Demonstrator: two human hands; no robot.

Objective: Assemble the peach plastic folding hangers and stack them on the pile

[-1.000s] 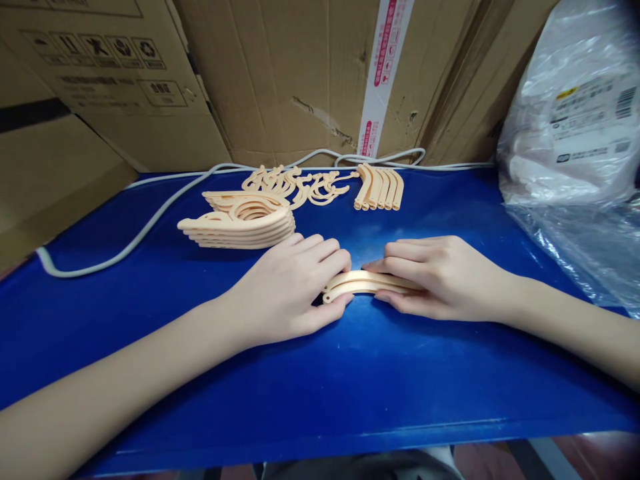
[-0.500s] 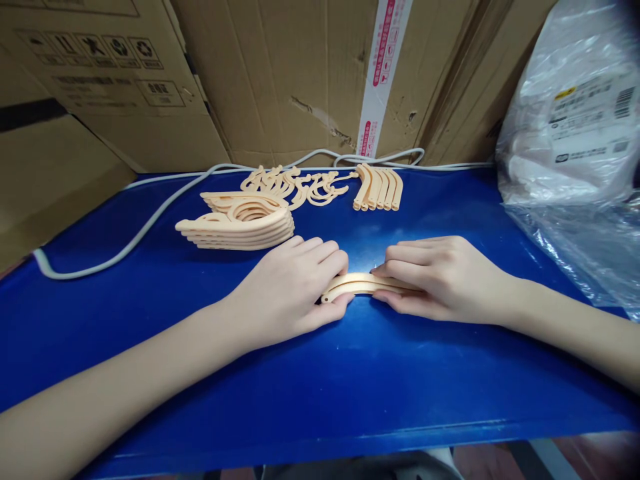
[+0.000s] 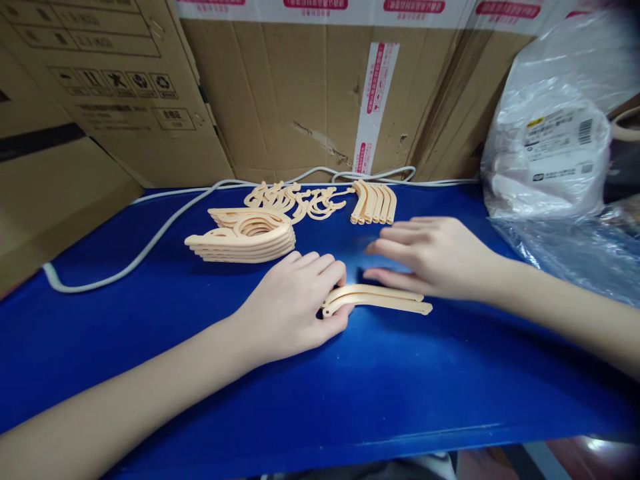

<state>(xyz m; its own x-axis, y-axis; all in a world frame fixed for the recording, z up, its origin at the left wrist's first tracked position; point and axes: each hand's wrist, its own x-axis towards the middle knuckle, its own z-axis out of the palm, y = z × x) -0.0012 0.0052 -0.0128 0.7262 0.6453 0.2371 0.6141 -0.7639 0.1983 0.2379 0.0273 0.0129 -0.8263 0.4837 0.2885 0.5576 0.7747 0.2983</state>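
Two curved beige plastic strips [image 3: 385,298], which look like hanger arms, lie side by side low over the blue table. My left hand [image 3: 300,303] pinches them together at their left ends, between thumb and fingers. Above their right ends, apart from them, is my right hand [image 3: 425,257], its thumb and fingers spread with nothing between them. Just beyond it stands a row of similar curved strips [image 3: 374,202]. A stack of larger beige hanger-shaped pieces [image 3: 243,240] sits beyond my left hand. Small beige hooks [image 3: 295,200] are heaped behind that stack.
Cardboard boxes [image 3: 300,93] wall off the back and left of the blue table [image 3: 350,393]. A white cable [image 3: 150,257] loops along the left and back. Clear plastic bags [image 3: 550,153] with a printed label rest at the right.
My right hand has let go of the two strips and moved up and away from them. My left hand still holds them. The camera view has tilted up slightly.
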